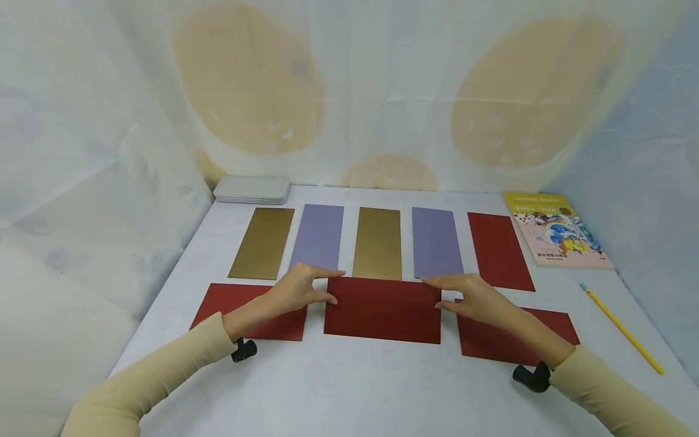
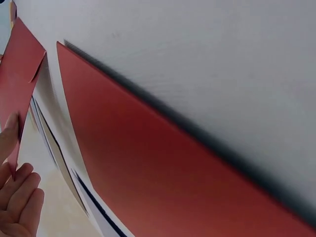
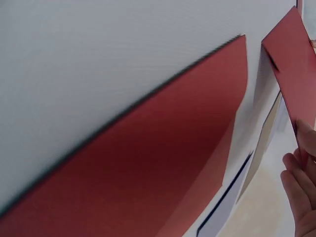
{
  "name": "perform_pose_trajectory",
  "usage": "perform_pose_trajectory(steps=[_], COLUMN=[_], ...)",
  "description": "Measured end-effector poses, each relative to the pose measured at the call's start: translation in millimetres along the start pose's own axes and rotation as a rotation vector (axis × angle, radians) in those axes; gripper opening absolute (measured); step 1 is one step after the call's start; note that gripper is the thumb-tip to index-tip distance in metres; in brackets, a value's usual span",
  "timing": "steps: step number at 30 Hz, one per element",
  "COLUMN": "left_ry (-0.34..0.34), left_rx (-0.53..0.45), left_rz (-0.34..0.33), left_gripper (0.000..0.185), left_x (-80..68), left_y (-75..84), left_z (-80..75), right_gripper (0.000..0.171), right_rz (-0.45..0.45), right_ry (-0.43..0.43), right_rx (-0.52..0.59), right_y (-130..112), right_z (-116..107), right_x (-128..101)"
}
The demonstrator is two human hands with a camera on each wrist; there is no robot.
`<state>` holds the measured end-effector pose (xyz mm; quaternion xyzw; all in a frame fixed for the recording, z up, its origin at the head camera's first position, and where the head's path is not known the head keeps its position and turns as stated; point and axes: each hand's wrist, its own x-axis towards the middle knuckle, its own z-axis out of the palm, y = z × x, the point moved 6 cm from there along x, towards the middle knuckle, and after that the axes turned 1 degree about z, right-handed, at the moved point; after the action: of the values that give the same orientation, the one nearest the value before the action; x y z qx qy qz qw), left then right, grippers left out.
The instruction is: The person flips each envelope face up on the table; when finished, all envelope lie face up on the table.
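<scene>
Head view: the left hand [image 1: 297,291] and right hand [image 1: 472,297] each pinch an end of the middle red sheet [image 1: 382,312], mid-worktop [image 1: 349,388]. 2 more red sheets flank it; 5 strips lie behind.

Left wrist view: fingers [image 2: 19,197] pinch the sheet's edge.

Right wrist view: fingers [image 3: 301,187] likewise.

Red [image 1: 382,309], gold [image 1: 377,243] and lilac cards [image 1: 435,241], a yellow pencil [image 1: 622,328] and cream sleeves [image 1: 164,370] are seen on the white bench [image 1: 349,388].
</scene>
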<state>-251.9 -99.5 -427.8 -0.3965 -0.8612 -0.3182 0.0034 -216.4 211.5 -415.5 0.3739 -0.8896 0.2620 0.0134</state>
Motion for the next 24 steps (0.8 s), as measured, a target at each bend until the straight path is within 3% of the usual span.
perform_pose_trajectory(steps=[11, 16, 24], left_ry=[-0.141, -0.171, -0.168], left_rx=[-0.079, -0.068, -0.023], left_rz=[-0.086, -0.078, -0.055], left_gripper=[0.057, 0.057, 0.053], left_x=[1.8, 2.6, 2.8], left_y=[-14.7, -16.7, -15.7], left_z=[16.1, 21.1, 25.6], right_gripper=[0.055, 0.054, 0.054], right_rz=[0.127, 0.159, 0.145], right_ry=[-0.116, -0.158, -0.154], right_rx=[0.125, 0.175, 0.183], right_y=[19.3, 26.6, 31.8], right_z=[14.0, 19.2, 22.8], right_x=[-2.7, -3.9, -4.7])
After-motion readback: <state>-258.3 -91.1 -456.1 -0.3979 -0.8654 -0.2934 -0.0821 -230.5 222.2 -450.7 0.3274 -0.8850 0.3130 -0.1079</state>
